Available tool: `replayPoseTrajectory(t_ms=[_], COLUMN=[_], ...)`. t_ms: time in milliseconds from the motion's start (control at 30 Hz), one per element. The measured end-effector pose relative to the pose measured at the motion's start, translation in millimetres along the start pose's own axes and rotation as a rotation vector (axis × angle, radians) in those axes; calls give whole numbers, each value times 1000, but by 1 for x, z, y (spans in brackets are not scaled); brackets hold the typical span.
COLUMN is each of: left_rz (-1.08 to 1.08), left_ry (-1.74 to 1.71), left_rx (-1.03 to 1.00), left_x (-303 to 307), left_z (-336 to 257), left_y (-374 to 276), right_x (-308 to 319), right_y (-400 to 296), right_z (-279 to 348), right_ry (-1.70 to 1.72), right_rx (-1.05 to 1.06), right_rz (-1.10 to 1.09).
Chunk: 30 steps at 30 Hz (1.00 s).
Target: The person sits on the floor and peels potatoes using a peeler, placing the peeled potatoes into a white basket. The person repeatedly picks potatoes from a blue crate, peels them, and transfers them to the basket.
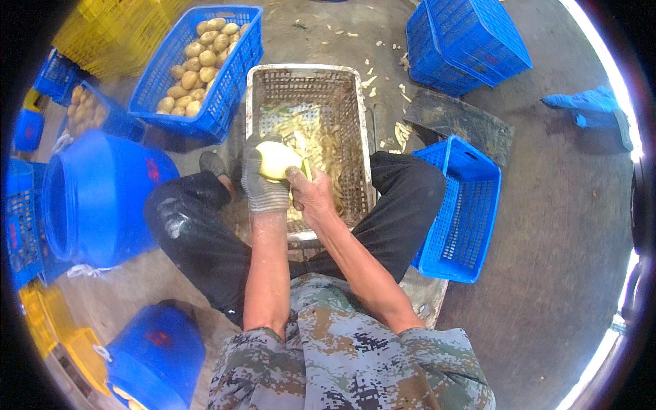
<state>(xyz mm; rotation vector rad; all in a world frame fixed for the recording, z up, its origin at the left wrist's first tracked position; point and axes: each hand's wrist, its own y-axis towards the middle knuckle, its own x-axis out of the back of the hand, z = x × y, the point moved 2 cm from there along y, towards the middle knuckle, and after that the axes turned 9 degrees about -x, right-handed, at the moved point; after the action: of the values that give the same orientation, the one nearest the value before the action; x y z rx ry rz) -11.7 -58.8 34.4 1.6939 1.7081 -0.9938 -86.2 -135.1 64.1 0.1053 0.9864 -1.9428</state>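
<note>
My left hand (259, 177), in a dark grey knit glove with a striped cuff, holds a pale yellow potato (278, 160) whose visible side looks peeled. My bare right hand (315, 192) grips a vegetable peeler (306, 166) with a light green handle. The peeler's head is up against the potato's far right side. Both hands are above a dirty white-rimmed plastic crate (363, 128), between my knees. Pale peelings (320, 130) cover much of its bottom.
A blue crate of potatoes (205, 61) stands ahead on the left, near a large blue barrel (110, 189). Another blue barrel (154, 353) is behind it. On the right are a blue crate (461, 215), a dark board (456, 120) and stacked blue crates (471, 41). Scraps (402, 134) litter the floor.
</note>
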Motion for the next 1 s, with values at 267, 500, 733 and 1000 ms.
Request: replayPoseTrajectory(t_ms=[267, 500, 733, 1000], left_rz=[143, -283, -117, -196], left_ry=[172, -179, -92, 4], left_rx=[255, 410, 185, 152], left_x=[9, 0, 9, 14], left_z=[7, 13, 4, 12], left_y=[2, -2, 0, 5], right_x=[17, 44, 32, 17], right_y=[5, -10, -39, -36], right_z=[23, 22, 25, -2], right_ry=[-503, -244, -673, -1103], right_rx=[482, 412, 607, 657], right_rz=[-104, -181, -264, -371])
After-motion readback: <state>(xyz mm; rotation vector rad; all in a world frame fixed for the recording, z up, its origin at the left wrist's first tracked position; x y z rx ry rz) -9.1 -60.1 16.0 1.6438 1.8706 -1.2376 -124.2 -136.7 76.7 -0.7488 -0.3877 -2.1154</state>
